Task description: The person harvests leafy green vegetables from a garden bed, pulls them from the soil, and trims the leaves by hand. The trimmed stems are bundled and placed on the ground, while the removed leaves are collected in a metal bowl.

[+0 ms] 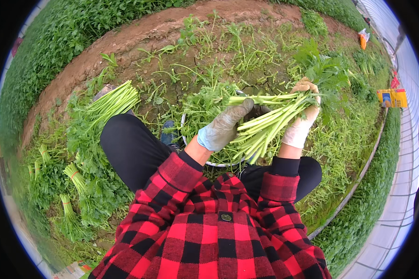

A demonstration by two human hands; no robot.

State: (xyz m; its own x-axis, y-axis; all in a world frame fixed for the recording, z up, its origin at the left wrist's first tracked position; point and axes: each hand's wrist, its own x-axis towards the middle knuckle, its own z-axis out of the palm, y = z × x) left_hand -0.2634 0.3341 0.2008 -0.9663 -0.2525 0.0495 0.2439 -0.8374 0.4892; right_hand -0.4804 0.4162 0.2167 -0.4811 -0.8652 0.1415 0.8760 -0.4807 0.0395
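My right hand (305,111), in a pale glove, grips a bunch of leafy greens (272,129) just below the leaves. Its cut stems point down and left, while the leaves (323,71) fan out beyond the hand. My left hand (225,123), in a dirt-stained glove, has its thumb against the upper stalks (262,99) near their cut ends; its fingers are partly hidden behind the bunch. Under both hands, between my legs, a round container with a pale rim (183,129) holds loose leaves and trimmings (209,103).
A pile of greens (115,99) lies beyond my left knee. Several banded bunches (75,176) rest on the ground at left. Stubble and cut stems cover the soil (174,89). At right are a yellow packet (392,98) and a bed edge (349,195); standing crops (80,31) grow at upper left.
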